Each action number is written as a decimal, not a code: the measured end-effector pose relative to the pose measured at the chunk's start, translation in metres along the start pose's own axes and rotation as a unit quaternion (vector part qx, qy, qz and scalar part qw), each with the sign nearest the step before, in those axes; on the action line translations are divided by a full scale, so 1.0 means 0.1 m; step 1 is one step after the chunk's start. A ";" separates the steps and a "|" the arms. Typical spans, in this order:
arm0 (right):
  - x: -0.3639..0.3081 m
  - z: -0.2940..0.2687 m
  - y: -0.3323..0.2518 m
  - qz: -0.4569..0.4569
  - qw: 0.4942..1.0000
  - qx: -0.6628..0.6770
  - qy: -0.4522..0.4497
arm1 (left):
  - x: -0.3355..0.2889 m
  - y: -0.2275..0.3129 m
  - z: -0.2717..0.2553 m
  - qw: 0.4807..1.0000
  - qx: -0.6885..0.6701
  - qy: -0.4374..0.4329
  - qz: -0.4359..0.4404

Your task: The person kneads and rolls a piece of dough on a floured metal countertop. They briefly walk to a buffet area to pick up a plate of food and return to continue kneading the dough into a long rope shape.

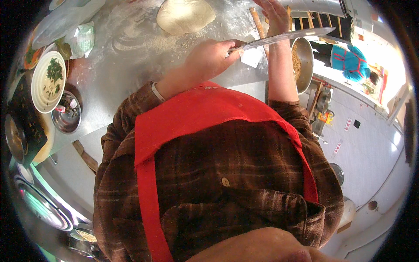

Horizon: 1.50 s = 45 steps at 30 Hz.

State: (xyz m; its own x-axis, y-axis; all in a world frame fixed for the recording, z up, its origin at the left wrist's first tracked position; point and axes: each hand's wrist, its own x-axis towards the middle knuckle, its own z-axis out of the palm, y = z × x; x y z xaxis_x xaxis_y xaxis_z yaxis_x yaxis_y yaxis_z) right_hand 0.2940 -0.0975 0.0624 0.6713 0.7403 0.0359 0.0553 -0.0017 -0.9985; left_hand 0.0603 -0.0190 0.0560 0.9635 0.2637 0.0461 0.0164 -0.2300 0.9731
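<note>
My left hand [214, 56] is closed round the handle of a long knife [301, 34]. Its blade points right and crosses above my right forearm. My right hand [275, 15] is stretched out at the far edge, its fingers extended and partly cut off by the picture's edge. Beside it lies a wooden rolling pin [258, 24]. A flat round of dough [185, 16] rests on the floured metal table [109, 83], beyond my left hand. Just below the knife blade is a small white flat piece [250, 57], which I cannot make out.
At the left stand a white bowl with chopped greens [38, 83] and a metal bowl with scraps [65, 122]. A clear plastic bag [82, 40] sits behind them. Right of my forearm is a metal bowl of brown filling [307, 65]. A person in blue [349, 63] is farther right.
</note>
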 end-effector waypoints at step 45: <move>-0.13 0.54 -0.58 -0.069 0.967 0.231 0.078 | -0.03 0.03 0.02 0.965 -0.253 -0.019 -0.059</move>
State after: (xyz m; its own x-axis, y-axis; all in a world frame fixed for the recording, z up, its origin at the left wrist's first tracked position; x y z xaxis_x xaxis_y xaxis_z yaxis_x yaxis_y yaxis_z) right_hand 0.2416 -0.0706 0.1181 0.7870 0.6008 0.1403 -0.1598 0.4181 -0.8942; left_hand 0.0581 -0.0221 0.0584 0.9721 0.2237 -0.0702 0.0024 0.2896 0.9571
